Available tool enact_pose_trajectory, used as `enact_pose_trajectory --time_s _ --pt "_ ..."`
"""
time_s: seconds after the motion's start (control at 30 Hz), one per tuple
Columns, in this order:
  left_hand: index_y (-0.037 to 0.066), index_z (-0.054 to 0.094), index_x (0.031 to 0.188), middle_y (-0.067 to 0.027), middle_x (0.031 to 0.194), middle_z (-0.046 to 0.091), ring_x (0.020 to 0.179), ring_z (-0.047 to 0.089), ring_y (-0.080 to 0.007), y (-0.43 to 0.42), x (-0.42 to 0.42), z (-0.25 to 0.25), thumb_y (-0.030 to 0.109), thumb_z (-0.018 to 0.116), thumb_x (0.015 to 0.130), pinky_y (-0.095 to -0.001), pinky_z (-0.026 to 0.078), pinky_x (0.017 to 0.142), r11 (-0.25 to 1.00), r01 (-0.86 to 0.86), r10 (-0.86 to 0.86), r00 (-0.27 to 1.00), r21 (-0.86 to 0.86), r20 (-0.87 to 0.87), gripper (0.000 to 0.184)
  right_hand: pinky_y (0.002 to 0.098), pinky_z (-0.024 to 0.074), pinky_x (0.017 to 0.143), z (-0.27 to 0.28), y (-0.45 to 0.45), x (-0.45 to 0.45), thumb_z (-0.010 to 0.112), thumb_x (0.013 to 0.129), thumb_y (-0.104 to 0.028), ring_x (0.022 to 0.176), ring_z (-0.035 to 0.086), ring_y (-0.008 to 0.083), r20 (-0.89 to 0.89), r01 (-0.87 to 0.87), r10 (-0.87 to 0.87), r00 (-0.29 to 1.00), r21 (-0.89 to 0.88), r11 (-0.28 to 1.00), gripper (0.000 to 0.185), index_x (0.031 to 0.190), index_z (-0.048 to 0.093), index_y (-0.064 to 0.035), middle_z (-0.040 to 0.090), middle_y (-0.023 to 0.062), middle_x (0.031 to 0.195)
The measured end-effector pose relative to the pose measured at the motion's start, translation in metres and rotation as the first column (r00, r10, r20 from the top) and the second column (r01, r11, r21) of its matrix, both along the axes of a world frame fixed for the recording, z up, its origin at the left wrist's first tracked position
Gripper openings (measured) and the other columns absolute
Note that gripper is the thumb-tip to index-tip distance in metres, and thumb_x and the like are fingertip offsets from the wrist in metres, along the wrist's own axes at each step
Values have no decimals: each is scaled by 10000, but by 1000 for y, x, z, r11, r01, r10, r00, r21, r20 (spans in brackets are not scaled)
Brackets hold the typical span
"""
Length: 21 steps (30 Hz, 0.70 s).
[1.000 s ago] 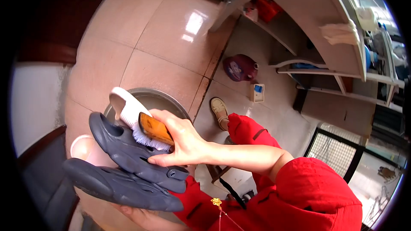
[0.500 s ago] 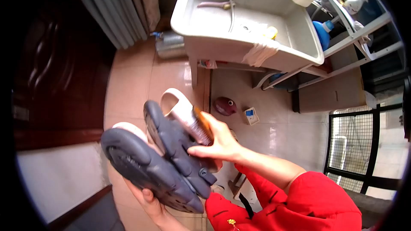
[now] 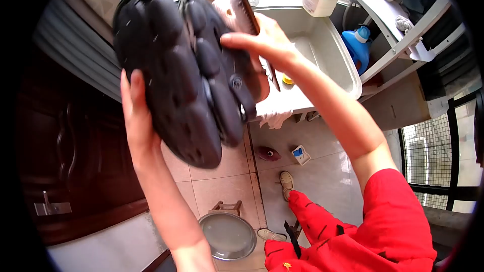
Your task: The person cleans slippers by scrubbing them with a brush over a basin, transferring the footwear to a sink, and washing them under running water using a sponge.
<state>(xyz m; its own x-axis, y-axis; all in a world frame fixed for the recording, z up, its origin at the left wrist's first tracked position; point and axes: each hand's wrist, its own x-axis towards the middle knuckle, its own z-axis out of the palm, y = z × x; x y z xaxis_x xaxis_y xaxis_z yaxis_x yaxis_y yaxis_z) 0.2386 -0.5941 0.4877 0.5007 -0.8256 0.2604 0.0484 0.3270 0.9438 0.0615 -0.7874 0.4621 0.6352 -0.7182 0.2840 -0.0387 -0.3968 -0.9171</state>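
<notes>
A bundle of slippers is held up between my two hands. Two chunky dark grey slippers face me side by side: the larger-looking left one (image 3: 169,70) and the right one (image 3: 207,58). Behind them shows part of a pale slipper (image 3: 222,4), along with a thin brown sole-like piece (image 3: 245,14). My left hand (image 3: 137,113) presses against the outer side of the left slipper, its fingers partly hidden behind it. On the other side, my right hand (image 3: 264,40) clamps the bundle, thumb on the dark slipper and fingers behind.
Beyond the bundle stands a sink (image 3: 348,78) with a cloth (image 3: 275,120) over its front edge. A pump bottle (image 3: 318,0) and a blue jug (image 3: 358,45) are beside it. On the floor are a metal basin (image 3: 228,236), a wooden stool (image 3: 227,206) and a small white box (image 3: 301,155).
Both hands have lifted the slippers up and closer to the camera, now in front of the sink. The basin and stool on the floor have come into view.
</notes>
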Motion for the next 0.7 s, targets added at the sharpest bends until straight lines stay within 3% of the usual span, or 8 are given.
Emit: enact_pose_trajectory --time_s 0.13,0.23,0.33,0.47,0.5,0.6,0.63,0.7 --pt "29 255 1427 -164 1327 471 1160 534 -233 -92 32 -33 548 613 859 -351 446 983 959 279 -265 948 60 -177 849 286 466 877 -28 -77 5 774 714 -431 979 593 137 -16 32 -29 999 155 987 672 1180 567 7 630 94 1070" --pt "30 247 1457 -194 1415 377 1291 410 -291 -132 53 -112 592 605 842 -404 352 1068 986 29 -22 999 166 -45 907 288 526 700 -78 -122 -4 762 733 -408 823 641 144 -309 129 -91 947 103 986 573 1083 602 18 656 96 903" --pt "60 269 1466 -229 1472 298 1360 304 -370 -99 17 -167 535 614 849 -437 287 1101 761 -489 25 679 427 734 852 309 550 636 -152 -150 -28 739 701 -349 680 660 198 -617 211 -112 779 90 973 545 1065 629 41 675 127 846" --pt "91 427 1381 -123 1415 423 1268 420 -321 -60 -25 -206 404 627 857 -424 367 1032 517 -653 -252 502 553 828 642 290 523 655 -147 -124 -82 750 672 -233 724 646 162 -479 249 -92 873 276 928 573 1136 596 67 666 138 863" --pt "90 479 1330 -94 1338 499 1214 470 -301 -64 -32 -200 380 618 866 -428 404 981 586 -707 -177 365 396 914 564 290 511 679 -156 -121 -99 755 671 -228 753 630 146 -399 249 -144 906 226 942 575 1141 593 62 659 127 879" --pt "104 493 1321 -71 1295 532 1191 489 -298 -64 -31 -197 365 616 866 -422 411 975 568 -672 -266 397 476 878 539 289 481 740 -144 -95 -147 763 674 -222 805 585 123 -222 240 -171 960 335 911 588 1162 577 48 629 79 906" --pt "126 491 1322 -49 1299 527 1203 472 -300 -66 -31 -198 379 636 846 -437 408 974 525 -667 -292 443 529 848 559 274 469 653 -133 -93 -165 749 694 -217 732 552 115 -358 237 -87 930 400 885 574 1179 570 33 603 39 865" --pt "140 495 1321 -50 1302 530 1200 475 -302 -69 -33 -196 380 638 845 -438 412 969 501 -670 -327 440 548 836 552 246 434 591 -131 -93 -186 721 723 -192 693 526 93 -269 233 -100 958 526 818 560 1212 546 20 584 40 876"
